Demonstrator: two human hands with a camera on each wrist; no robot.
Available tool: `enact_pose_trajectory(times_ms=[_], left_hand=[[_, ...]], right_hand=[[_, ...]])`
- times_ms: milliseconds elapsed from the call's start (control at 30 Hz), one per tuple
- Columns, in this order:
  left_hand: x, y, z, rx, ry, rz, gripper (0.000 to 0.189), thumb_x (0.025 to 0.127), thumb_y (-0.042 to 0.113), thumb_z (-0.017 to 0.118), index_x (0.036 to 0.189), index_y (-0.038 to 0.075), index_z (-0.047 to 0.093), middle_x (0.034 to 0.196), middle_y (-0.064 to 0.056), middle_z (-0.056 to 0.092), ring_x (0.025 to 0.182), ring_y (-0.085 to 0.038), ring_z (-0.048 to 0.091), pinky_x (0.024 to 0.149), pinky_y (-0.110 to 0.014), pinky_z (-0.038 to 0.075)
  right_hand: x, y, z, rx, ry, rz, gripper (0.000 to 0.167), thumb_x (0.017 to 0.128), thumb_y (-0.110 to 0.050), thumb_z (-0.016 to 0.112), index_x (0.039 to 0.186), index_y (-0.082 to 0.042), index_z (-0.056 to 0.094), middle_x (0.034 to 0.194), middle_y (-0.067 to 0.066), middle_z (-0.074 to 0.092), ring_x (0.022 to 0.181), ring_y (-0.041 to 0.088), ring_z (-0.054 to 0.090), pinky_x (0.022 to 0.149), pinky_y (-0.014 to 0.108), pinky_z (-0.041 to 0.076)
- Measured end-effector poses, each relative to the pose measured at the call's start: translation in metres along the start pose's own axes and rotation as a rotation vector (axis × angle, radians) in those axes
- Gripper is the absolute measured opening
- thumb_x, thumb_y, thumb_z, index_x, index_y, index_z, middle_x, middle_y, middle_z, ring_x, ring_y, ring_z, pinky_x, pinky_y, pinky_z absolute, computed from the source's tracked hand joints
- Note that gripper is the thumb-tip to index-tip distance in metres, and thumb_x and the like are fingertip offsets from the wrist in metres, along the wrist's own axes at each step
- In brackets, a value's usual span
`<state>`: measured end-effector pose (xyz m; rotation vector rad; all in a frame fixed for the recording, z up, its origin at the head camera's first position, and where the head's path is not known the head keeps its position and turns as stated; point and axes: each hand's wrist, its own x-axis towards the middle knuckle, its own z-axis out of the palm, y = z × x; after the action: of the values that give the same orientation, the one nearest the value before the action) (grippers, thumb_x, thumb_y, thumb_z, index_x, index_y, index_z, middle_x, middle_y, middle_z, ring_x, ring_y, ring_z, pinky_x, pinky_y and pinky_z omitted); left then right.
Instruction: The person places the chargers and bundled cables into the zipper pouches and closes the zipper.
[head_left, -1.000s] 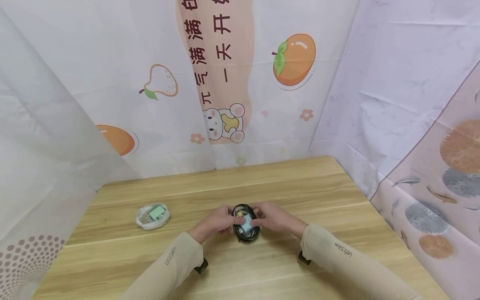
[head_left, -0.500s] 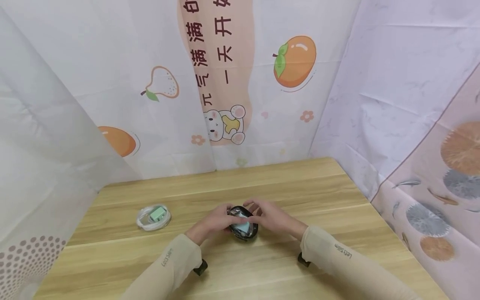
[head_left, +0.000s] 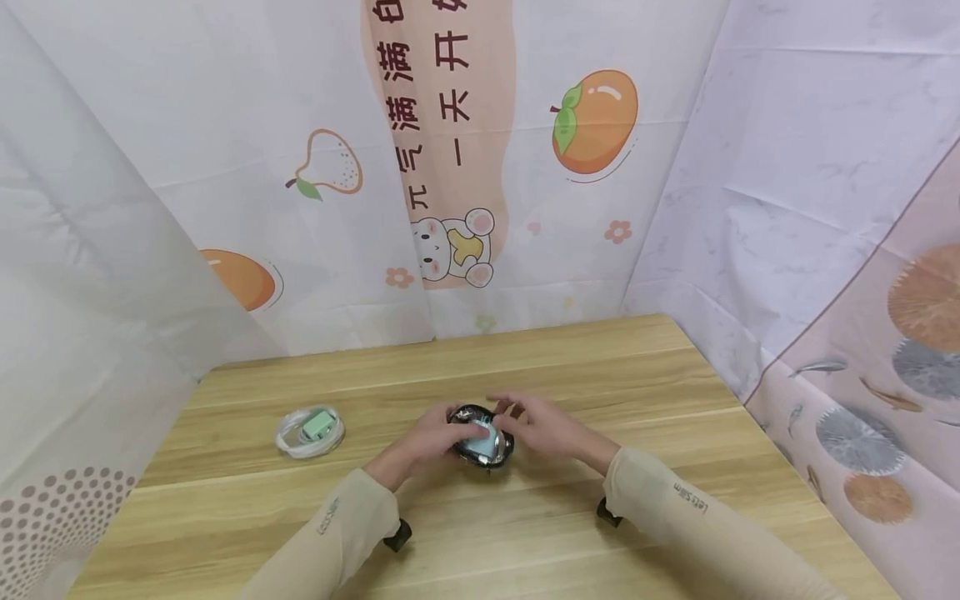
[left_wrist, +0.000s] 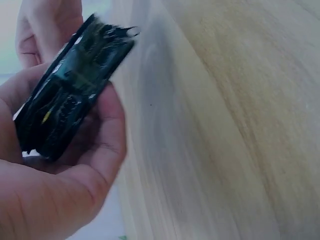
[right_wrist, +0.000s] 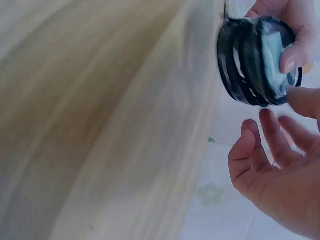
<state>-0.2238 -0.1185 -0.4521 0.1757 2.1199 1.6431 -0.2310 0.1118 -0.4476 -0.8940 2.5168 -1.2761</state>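
A small oval case (head_left: 462, 413) with clear faces and a black rim is held above the wooden table. Its pale blue block (head_left: 480, 443) shows through the front. My left hand (head_left: 426, 437) grips the case, thumb across the clear face and fingers behind. In the left wrist view, the side of the case (left_wrist: 75, 75) shows see-through panels between dark edges. My right hand (head_left: 551, 429) is at the other side, its thumb near the edge of the case. In the right wrist view, that hand's fingers (right_wrist: 272, 135) are spread and bent below the case, apparently not gripping it.
On the left of the wooden table (head_left: 585, 367) lies a coiled white cable (head_left: 296, 451) with a green charger block (head_left: 318, 425) on it. Printed white curtains (head_left: 480, 317) hang behind the table and along both sides.
The case has been turned between the hands and moved slightly left with the left hand. The right fingers have loosened from its rim. The cable and green charger have stayed put.
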Motion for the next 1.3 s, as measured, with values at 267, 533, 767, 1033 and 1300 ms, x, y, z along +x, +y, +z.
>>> enact_pose_trajectory(times_ms=[267,533,767,1033,1300], left_hand=[[-0.003,0.004,-0.012,-0.073,0.226,0.215,0.05,0.088,0.025,0.08,0.131,0.006,0.061,0.123,-0.009,0.066,0.112,-0.022,0.061,0.093,-0.034,0.053],[-0.006,0.006,-0.014,-0.163,0.259,0.312,0.04,0.089,0.011,0.078,0.119,0.004,0.054,0.12,-0.012,0.064,0.11,-0.021,0.061,0.09,-0.025,0.052],[-0.01,0.008,-0.01,-0.224,0.267,0.389,0.036,0.088,0.003,0.076,0.109,0.007,0.048,0.113,-0.011,0.065,0.105,-0.021,0.063,0.088,-0.026,0.054],[-0.012,0.009,-0.009,-0.265,0.262,0.447,0.036,0.087,0.001,0.075,0.105,0.009,0.045,0.109,-0.007,0.066,0.103,-0.019,0.065,0.087,-0.026,0.054],[-0.015,0.009,-0.011,-0.251,0.197,0.473,0.035,0.087,0.003,0.076,0.108,0.008,0.048,0.107,-0.007,0.067,0.098,-0.017,0.065,0.082,-0.026,0.055]], right_hand=[[-0.003,0.003,-0.007,0.165,0.048,0.075,0.042,0.111,-0.028,0.044,0.143,-0.001,0.051,0.12,0.019,0.065,0.103,0.038,0.064,0.088,0.051,0.055],[-0.011,0.005,-0.007,0.328,-0.26,0.166,0.055,0.111,-0.048,0.029,0.135,-0.009,0.06,0.123,0.015,0.064,0.101,0.034,0.067,0.086,0.05,0.053],[-0.012,0.0,-0.008,0.534,-0.369,0.154,0.054,0.11,-0.048,0.032,0.142,-0.009,0.053,0.125,0.017,0.061,0.106,0.042,0.063,0.089,0.052,0.052],[-0.011,0.0,-0.01,0.687,-0.376,0.173,0.051,0.111,-0.043,0.035,0.143,-0.005,0.043,0.12,0.012,0.061,0.097,0.031,0.064,0.082,0.04,0.051],[-0.009,0.001,-0.009,0.809,-0.411,0.146,0.045,0.111,-0.033,0.04,0.143,-0.001,0.046,0.109,0.006,0.061,0.093,0.022,0.061,0.082,0.037,0.05]])
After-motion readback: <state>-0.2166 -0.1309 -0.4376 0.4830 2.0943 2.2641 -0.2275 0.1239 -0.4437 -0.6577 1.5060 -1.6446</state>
